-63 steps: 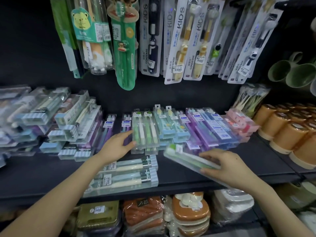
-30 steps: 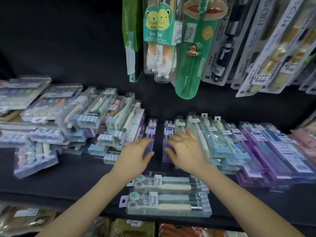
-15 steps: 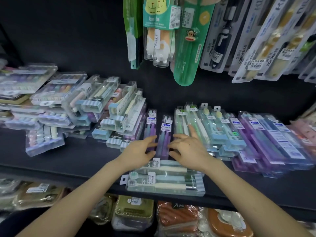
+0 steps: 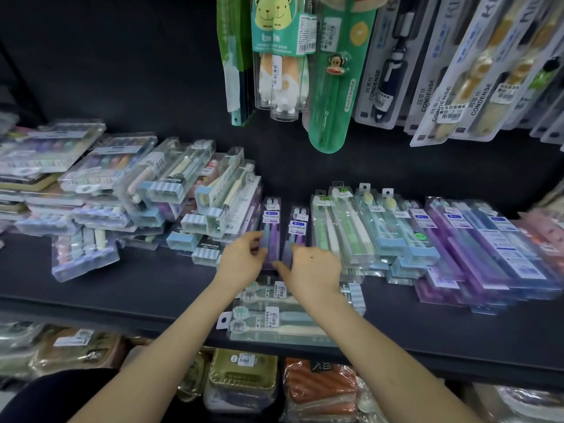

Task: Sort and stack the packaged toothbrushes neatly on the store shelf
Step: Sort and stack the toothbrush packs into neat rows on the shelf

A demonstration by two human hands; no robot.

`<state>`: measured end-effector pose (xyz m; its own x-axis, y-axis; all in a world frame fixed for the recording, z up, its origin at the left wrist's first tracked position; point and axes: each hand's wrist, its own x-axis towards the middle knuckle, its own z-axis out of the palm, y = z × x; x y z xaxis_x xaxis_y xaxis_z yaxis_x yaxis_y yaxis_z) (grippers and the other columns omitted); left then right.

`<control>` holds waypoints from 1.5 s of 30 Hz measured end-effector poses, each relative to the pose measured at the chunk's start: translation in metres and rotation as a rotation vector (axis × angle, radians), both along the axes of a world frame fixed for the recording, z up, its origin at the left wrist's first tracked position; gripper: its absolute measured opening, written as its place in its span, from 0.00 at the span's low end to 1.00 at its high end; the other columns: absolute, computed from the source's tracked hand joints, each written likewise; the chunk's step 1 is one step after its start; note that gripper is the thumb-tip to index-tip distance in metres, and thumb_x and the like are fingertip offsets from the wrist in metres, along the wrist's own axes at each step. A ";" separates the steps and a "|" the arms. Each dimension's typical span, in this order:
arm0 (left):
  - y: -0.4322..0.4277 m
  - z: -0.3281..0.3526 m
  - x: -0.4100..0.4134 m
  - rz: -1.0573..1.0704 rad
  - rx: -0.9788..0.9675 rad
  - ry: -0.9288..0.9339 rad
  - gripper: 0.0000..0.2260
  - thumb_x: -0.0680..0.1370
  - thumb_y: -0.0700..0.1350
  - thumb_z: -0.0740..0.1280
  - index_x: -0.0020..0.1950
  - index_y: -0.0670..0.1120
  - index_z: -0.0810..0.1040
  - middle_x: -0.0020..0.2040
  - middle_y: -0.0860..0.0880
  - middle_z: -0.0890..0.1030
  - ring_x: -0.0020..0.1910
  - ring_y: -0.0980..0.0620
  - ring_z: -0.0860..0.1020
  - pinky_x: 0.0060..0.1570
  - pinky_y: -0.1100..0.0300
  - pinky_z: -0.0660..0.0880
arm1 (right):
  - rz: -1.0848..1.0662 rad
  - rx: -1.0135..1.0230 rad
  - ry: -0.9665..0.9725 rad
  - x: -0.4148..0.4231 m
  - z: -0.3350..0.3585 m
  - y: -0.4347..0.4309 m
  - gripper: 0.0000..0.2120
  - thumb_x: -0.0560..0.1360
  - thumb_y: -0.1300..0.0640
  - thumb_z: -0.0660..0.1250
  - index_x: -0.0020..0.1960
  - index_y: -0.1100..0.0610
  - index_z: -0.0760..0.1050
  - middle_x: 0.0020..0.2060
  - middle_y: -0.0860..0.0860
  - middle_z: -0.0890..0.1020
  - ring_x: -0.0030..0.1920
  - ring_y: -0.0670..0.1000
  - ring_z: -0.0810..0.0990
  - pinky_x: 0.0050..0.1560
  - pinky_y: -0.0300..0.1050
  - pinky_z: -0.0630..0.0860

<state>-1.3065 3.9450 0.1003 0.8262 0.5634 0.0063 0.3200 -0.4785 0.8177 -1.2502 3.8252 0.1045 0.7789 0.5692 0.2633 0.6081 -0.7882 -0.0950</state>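
Just the one head view here, so: both bare forearms reached up from the bottom of the frame over the front edge of the black shelf (image 4: pixel 122 285), hands close together mid-shelf. The left hand (image 4: pixel 242 261) had its thumb and curled fingers pinching the near end of the left purple pack (image 4: pixel 271 230), which lay flat, pointing toward the back wall. The right hand (image 4: pixel 316 271) sat just beside it, fingers draped on the near end of the right purple pack (image 4: pixel 296 232) and thumb poking out leftward; honestly couldn't tell if it was actually clamped on it or just resting. The two purple packs lay side by side with a thin gap. Right under the wrists, two clear crosswise packs (image 4: pixel 274 319) lay at the shelf's front edge, partly covered by the right forearm. To the right were the green-and-white packs (image 4: pixel 331 227), touching the right purple one, then the light-blue packs (image 4: pixel 386 236) and the long violet packs (image 4: pixel 488 248). On the left was a messy tilted pile of clear boxes (image 4: pixel 195 190) leaning against the left purple pack. Overhead hung a bear-print pack (image 4: pixel 274 41), a green monkey case (image 4: pixel 335 74) and CONDENSE cards (image 4: pixel 442 87). Below the shelf sat a gold wrapped box (image 4: pixel 241 380).
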 end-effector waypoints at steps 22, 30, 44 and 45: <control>-0.012 0.001 0.041 -0.023 0.258 0.203 0.23 0.75 0.52 0.70 0.63 0.40 0.70 0.57 0.40 0.79 0.56 0.42 0.77 0.45 0.57 0.69 | -0.100 0.592 0.252 -0.001 0.048 -0.069 0.25 0.71 0.49 0.70 0.67 0.54 0.74 0.33 0.48 0.80 0.32 0.40 0.73 0.36 0.24 0.68; -0.029 0.011 0.052 0.167 0.270 0.137 0.19 0.70 0.44 0.72 0.56 0.36 0.73 0.51 0.38 0.80 0.52 0.39 0.79 0.43 0.54 0.71 | -0.211 0.610 0.188 0.010 0.051 -0.136 0.21 0.71 0.48 0.71 0.63 0.53 0.78 0.36 0.42 0.78 0.35 0.41 0.72 0.37 0.32 0.62; -0.071 0.070 -0.007 0.159 0.456 -0.296 0.14 0.76 0.40 0.68 0.60 0.37 0.79 0.53 0.36 0.80 0.56 0.37 0.74 0.59 0.49 0.68 | -0.425 0.374 0.042 0.054 0.059 -0.215 0.17 0.71 0.49 0.68 0.52 0.61 0.81 0.44 0.56 0.84 0.47 0.58 0.80 0.39 0.45 0.66; -0.077 0.071 -0.003 0.130 0.442 -0.304 0.14 0.76 0.40 0.68 0.61 0.38 0.79 0.54 0.37 0.80 0.57 0.37 0.74 0.59 0.50 0.67 | -0.444 0.332 0.059 0.062 0.060 -0.218 0.16 0.71 0.49 0.68 0.52 0.60 0.81 0.45 0.56 0.84 0.48 0.58 0.80 0.39 0.44 0.66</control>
<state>-1.3091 3.8677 0.1716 0.6740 0.5501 0.4931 0.1797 -0.7695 0.6128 -1.1886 3.6074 0.1649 0.9440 0.0765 0.3210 0.2101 -0.8895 -0.4058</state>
